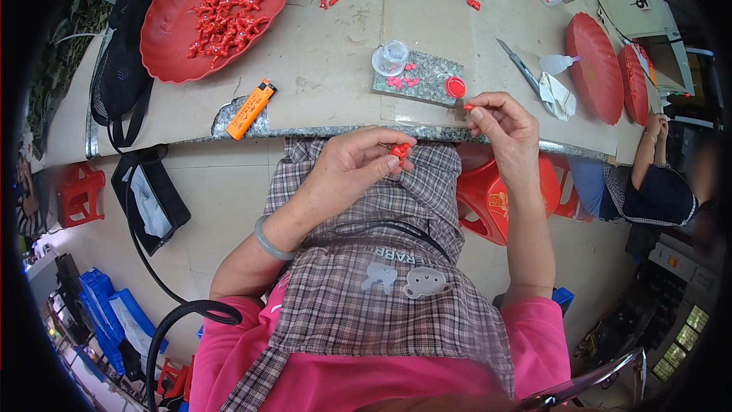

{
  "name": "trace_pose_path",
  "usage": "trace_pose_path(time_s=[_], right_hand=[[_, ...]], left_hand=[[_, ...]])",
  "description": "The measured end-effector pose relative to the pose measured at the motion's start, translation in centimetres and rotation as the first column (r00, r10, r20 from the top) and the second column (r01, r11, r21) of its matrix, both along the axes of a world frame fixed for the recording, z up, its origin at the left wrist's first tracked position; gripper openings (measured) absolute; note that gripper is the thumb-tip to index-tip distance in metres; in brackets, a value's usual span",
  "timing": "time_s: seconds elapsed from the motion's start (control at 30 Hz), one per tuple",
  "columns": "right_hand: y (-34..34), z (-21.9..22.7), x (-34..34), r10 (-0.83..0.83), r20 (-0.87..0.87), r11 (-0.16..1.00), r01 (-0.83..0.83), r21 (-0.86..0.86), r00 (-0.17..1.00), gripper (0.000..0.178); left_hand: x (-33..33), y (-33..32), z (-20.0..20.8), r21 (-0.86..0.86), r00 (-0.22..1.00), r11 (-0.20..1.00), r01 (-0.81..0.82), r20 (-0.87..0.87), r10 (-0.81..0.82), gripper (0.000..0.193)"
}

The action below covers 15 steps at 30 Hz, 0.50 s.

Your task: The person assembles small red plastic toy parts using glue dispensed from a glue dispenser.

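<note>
Pinching a red figure [399, 152], left hand [360, 157] half curled, right hand [503, 126] curled, gripping a red bit [468, 107] at the figure's two o'clock

Showed speckled stone in the slab [433, 72], clear, shiny plastic in the cup [393, 55] on it; left of the slab, matt plastic in the dish [169, 19], glossy in the red figures [229, 21] and lighter [250, 111]; right of it, smooth metal in the knife [519, 65].
</note>
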State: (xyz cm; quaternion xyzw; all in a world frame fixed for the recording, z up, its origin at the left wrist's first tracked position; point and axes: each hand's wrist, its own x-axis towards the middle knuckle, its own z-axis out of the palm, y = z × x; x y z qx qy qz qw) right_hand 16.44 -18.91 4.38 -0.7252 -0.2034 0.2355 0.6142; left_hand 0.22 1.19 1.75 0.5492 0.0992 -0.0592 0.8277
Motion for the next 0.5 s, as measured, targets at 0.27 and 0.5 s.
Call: trace_pose_path(time_s=[0.27, 0.5], right_hand=[[1.5, 1.0, 1.2, 0.048, 0.407, 0.965, 0.063, -0.254, 0.912, 0.01], [2.0, 1.5, 1.6, 0.226, 0.691, 0.933, 0.051, -0.356, 0.687, 0.013]], left_hand=[[0.1, 0.1, 0.0, -0.007, 0.997, 1.0, 0.017, -0.077, -0.017, 0.028], [0.2, 0.2, -0.4, 0.008, 0.999, 1.0, 0.026, -0.028, -0.026, 0.023]])
